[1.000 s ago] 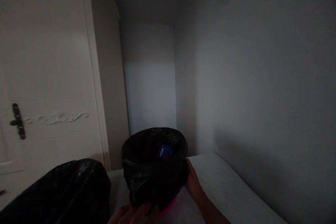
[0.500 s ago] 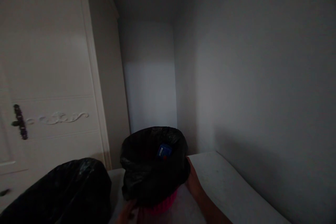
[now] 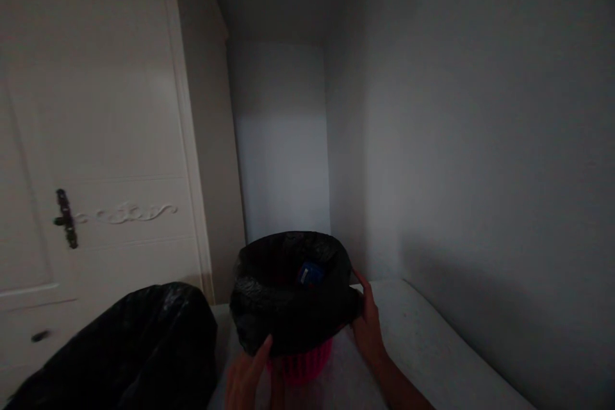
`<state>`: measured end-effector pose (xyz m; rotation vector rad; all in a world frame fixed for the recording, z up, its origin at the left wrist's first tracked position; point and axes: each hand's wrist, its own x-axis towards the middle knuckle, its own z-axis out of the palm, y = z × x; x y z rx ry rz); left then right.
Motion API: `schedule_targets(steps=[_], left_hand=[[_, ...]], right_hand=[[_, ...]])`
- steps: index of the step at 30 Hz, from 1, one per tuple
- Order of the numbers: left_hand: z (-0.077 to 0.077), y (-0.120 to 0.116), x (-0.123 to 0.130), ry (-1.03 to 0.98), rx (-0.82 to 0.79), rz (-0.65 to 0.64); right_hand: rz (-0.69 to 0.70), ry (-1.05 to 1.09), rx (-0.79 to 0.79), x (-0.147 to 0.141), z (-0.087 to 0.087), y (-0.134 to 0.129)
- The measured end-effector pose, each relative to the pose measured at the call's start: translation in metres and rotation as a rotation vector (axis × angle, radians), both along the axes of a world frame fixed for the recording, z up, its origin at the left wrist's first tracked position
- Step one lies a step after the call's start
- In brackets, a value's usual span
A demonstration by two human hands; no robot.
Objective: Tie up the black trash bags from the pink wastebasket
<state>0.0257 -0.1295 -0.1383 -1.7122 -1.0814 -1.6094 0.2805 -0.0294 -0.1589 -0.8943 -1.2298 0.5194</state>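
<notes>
One black bin liner point(image 3: 300, 327) lined a pink slatted basket point(image 3: 312, 364) in the head view, its edge draped outside — presumably so the mouth stayed open. The basket stood on a pale surface point(image 3: 408, 314), with a blue object point(image 3: 310, 273), too dim to identify, inside. The person's right hand point(image 3: 369, 320) grasped the liner's right side, likely steadying the basket. The left hand point(image 3: 246, 377) had its thumb against the near hem — whether its fingers pinched plastic could not be told.
</notes>
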Motion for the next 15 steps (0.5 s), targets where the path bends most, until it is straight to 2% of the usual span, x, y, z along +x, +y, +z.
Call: schedule_targets(steps=[3,8,11,15], left_hand=[[0.023,-0.008,0.001,0.154,0.088,0.06],[0.064,-0.017,0.002,0.425,0.076,0.015],[0.083,-0.02,0.003,0.469,0.042,0.038],[0.1,-0.021,0.007,0.452,0.024,0.048]], right_hand=[[0.018,0.077,-0.052,0.0,0.009,0.0],[0.042,0.256,-0.118,0.0,0.041,-0.003],[0.042,0.19,-0.063,0.003,0.054,-0.009],[-0.015,0.031,0.062,0.006,0.057,-0.022]])
